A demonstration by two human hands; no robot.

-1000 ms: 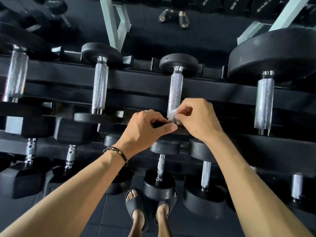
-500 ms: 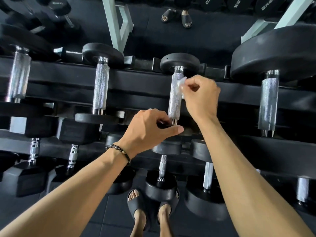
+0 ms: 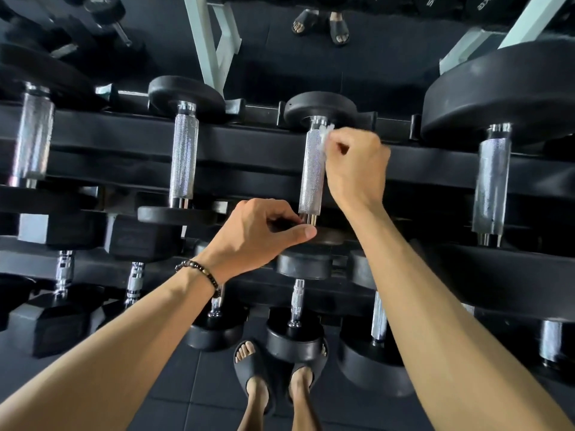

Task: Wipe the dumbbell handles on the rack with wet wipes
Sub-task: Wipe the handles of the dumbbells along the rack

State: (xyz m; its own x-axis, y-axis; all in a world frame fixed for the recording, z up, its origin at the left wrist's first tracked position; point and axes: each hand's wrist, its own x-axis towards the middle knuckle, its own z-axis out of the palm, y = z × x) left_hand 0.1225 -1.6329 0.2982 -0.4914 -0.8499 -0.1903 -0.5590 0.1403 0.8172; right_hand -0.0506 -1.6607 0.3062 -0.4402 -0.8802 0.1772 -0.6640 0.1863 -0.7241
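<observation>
Right hand (image 3: 354,172) pinching a white wet wipe (image 3: 326,136) against the knurled dumbbell handle's (image 3: 312,172) far end; left hand (image 3: 258,237) gripping the near weight plate (image 3: 326,236) — thumb extended, top rack (image 3: 249,141) tier

You've only got one view here, a wide-angle cam on your head, pointing forward and steeply down. It sits close over the rack (image 3: 249,141), so the top row of dumbbells fills the middle of the frame and the lower rows fall away underneath. Both your forearms come in from the bottom corners, and your feet (image 3: 280,377) show on the floor at bottom center. Edges bend from the lens.
</observation>
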